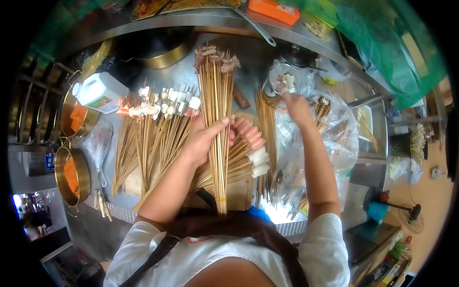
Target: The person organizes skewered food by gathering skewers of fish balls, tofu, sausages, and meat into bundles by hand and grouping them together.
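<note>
My left hand (206, 136) is wrapped round a thick bundle of bamboo skewers (218, 98), thumb across the front. Pinkish meat pieces (216, 58) are threaded on their far ends. My right hand (297, 109) reaches forward to a clear plastic bag (288, 71) with pale food pieces inside. Its fingers look closed, but what they hold is hidden. Beside my left hand lie skewers of pink sausage (249, 133) and of white scored pieces (259, 161). Left of it, rows of skewers (153, 138) carry white and orange pieces. More bare-looking skewers (267, 129) lie near the right arm.
A white plastic jug (100, 93) and brass-coloured pots (71, 174) stand at the left. Another round pan (167, 58) sits behind the skewers. Overhead, a steel shelf (158, 25) crosses the far side, with a metal handle (258, 28) jutting over. Plastic bags (337, 153) cover the right side.
</note>
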Tool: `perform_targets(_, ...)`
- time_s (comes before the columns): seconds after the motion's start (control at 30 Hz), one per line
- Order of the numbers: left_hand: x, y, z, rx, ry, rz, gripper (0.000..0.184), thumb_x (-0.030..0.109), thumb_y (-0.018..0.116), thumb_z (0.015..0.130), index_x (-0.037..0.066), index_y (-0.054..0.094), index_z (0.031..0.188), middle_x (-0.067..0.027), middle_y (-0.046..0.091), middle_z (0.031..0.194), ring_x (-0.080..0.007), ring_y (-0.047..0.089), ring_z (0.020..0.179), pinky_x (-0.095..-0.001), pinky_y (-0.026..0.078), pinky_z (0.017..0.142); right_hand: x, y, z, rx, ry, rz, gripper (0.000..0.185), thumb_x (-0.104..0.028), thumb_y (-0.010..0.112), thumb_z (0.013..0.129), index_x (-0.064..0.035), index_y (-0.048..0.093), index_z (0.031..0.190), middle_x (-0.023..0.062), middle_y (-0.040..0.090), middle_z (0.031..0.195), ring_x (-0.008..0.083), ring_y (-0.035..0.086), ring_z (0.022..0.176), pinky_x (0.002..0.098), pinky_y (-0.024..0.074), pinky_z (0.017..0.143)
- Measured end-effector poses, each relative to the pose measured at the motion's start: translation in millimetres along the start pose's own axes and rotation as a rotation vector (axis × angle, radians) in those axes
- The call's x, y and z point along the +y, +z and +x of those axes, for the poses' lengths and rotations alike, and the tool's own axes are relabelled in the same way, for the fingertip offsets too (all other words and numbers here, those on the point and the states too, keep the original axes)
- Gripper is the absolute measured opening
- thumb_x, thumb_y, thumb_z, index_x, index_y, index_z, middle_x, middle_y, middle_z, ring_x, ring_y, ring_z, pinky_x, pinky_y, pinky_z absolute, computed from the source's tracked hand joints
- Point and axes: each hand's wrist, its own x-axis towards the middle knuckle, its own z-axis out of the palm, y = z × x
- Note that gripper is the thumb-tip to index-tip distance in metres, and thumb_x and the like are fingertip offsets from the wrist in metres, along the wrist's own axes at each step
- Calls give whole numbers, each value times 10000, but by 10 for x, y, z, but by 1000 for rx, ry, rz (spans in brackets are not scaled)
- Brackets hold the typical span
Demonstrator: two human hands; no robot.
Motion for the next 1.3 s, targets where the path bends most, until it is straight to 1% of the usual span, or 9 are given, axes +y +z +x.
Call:
perform_targets(0.13,-37,-45,63,-135,-88,-152,381,294,432,920,-41,544,1064,-135,607,984,-189,619,750,-301,533,655,447,3,722,245,-145,-3,433,-371,383,900,27,546,954,235,596,801,370,573,685,417,444,643)
perform_targets(0.2,-27,87,66,-96,13,-180,474,328,362,920,-65,522,1131,-159,620,1017,-209,624,773,-335,536,689,382,-7,909,134,256,280,391,-340,390,880,2,514,1022,151,584,794,264,568,686,384,446,545)
perform_targets(0.33,45,134,36,-151,81,-84,474,272,359,925,-98,460,1203,-199,554,1179,-252,622,875,-338,529,747,452,182,1098,176,261,438,496,-164,473,820,13,382,1275,161,562,983,214,577,752,371,489,537)
perform_targets(0.5,63,187,32,-81,101,-74,305,168,483,907,-23,505,1144,-165,594,1083,-225,628,837,-339,544,693,640,281,1125,296,59,200,636,44,418,711,32,311,1338,264,453,1275,364,399,1237,339,308,1023)
perform_targets(0.6,1,216,61,-22,149,13,266,140,490,906,-13,513,1123,-133,607,1042,-197,623,800,-311,542,657,415,106,930,270,28,166,648,26,455,723,35,293,1350,275,394,1321,375,367,1250,364,287,1052)
perform_targets(0.77,-43,256,70,39,175,47,237,124,483,917,-2,498,1117,-99,607,997,-151,598,713,-279,525,603,-489,-166,432,480,-127,139,372,-55,568,779,19,537,1142,213,585,1084,303,585,957,357,447,839)
perform_targets(0.87,1,323,32,-57,107,22,236,138,488,919,-9,495,1104,-94,604,994,-147,596,729,-274,527,604,-1103,-127,165,227,-253,627,289,-236,615,844,28,610,964,61,614,666,152,576,622,271,463,619)
perform_targets(1.2,-110,350,-5,-58,57,-4,263,142,514,907,-8,472,1118,-97,567,1033,-161,593,777,-290,539,649,-1203,-248,331,-275,95,804,166,-157,538,864,-9,544,938,-3,508,651,56,411,490,200,324,436)
perform_targets(1.3,-104,388,-22,-53,64,-91,253,72,530,873,-2,464,1106,-69,557,849,-133,564,723,-280,508,618,-1175,-210,314,-265,96,846,171,-133,505,858,12,538,943,32,535,693,70,428,500,206,327,436)
